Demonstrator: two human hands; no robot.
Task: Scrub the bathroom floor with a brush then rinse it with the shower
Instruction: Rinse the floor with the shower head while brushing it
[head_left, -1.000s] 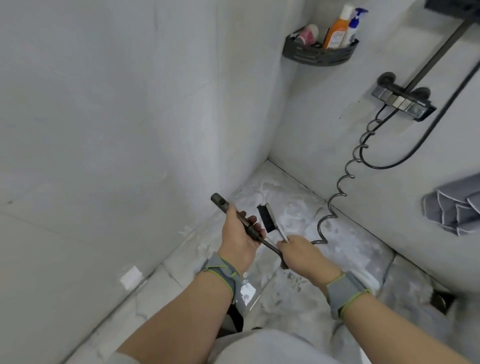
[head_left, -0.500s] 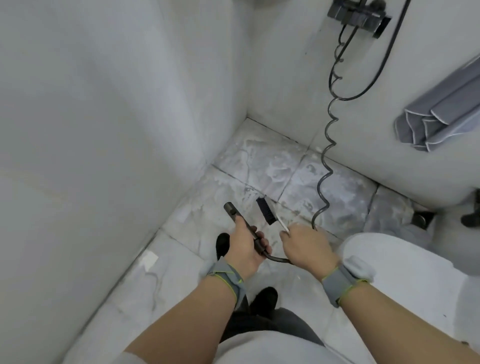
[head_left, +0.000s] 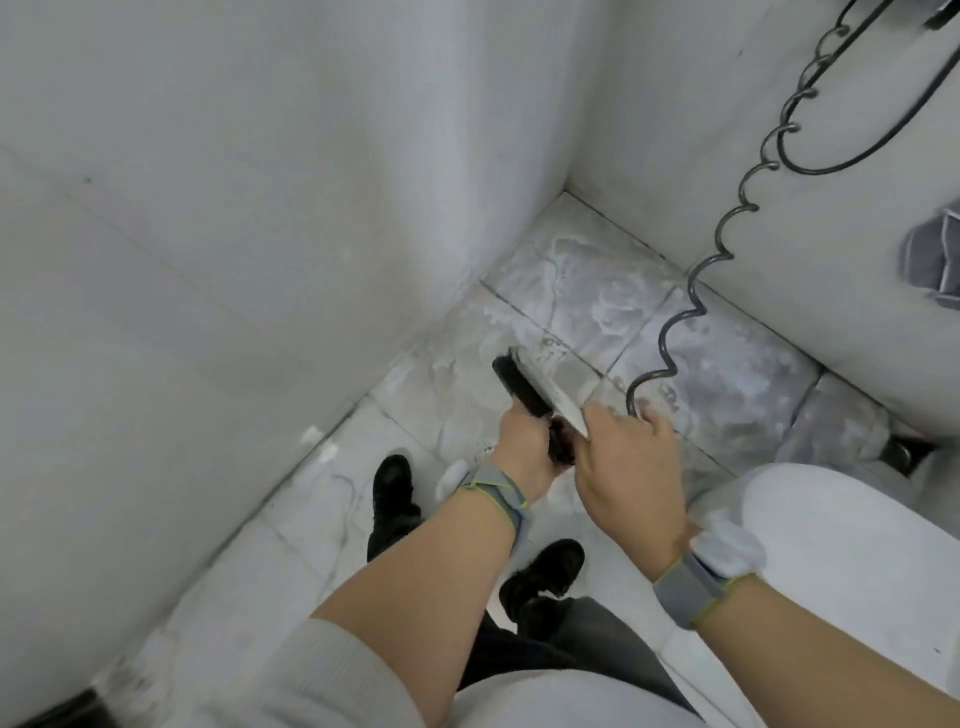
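From the head camera, the left hand (head_left: 524, 447) grips the dark shower handle (head_left: 561, 444), and the right hand (head_left: 631, 462) pinches the brush (head_left: 535, 387) by its white handle, bristles raised off the soapy floor (head_left: 587, 291). Rinsing looks next: aim the handle low at the foam, keep the coiled hose (head_left: 691, 306) slack and the brush clear.

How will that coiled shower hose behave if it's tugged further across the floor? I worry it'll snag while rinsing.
The coiled hose hangs in loose spiral loops, so it probably stretches and springs back rather than staying put. It looks floppy, likely to swing. The floor looks soapy and wet, so the right hand holding the brush and the left hand may slip.
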